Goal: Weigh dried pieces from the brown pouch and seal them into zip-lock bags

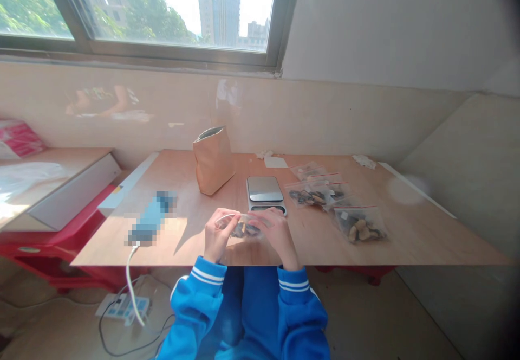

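A clear zip bag [245,230] with dark and tan dried pieces inside is between my hands, near the front edge of the table. My left hand [219,231] pinches the bag's top rim on the left. On the right, my right hand [278,232] is closed on the same rim, its fingertips partly hidden. Just beyond them stands a kitchen scale [265,189] with a bare metal plate, its display partly covered by my right hand.
A brown paper bag [213,162] stands upright with its top open, left of the scale. Filled zip bags [361,227] lie on the right. At the left is a blurred blue device [148,222] with a white cable [129,273] hanging off the table edge. White paper [275,162] lies behind the scale.
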The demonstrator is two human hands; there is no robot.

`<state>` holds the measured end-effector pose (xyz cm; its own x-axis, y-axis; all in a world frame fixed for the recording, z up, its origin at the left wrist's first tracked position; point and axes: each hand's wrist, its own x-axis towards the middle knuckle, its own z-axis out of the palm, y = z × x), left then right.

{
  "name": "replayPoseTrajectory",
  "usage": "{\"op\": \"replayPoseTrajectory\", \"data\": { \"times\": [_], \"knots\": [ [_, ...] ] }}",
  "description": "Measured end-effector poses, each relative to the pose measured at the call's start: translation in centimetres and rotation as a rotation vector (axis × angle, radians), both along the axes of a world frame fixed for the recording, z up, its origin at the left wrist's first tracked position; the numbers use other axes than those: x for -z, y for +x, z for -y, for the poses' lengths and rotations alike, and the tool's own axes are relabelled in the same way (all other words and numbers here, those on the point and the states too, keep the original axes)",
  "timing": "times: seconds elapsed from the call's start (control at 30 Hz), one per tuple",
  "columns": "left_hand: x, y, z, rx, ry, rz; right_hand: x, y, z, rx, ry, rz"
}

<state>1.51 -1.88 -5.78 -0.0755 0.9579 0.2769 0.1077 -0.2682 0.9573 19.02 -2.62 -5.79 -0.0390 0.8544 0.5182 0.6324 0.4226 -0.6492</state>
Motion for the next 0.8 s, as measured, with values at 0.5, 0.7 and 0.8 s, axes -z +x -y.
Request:
{"op": "replayPoseTrajectory", "data": {
  "times": [0.5, 0.7, 0.8],
  "knots": [
    [-0.4, -1.7, 1.0, 0.041, -0.256, 0.241, 0.0, 0.3, 1.2, -0.012, -0.136, -0.442],
    [-0.2, -0.4, 0.9, -0.046, -0.2, 0.361, -0.4, -0.9, 1.0, -0.179, -0.304, -0.809],
    [0.0, -0.2, 1.3, -0.079, -0.2, 0.395, -0.3, -1.6, 1.2, -0.184, -0.309, -0.828]
  ]
}}
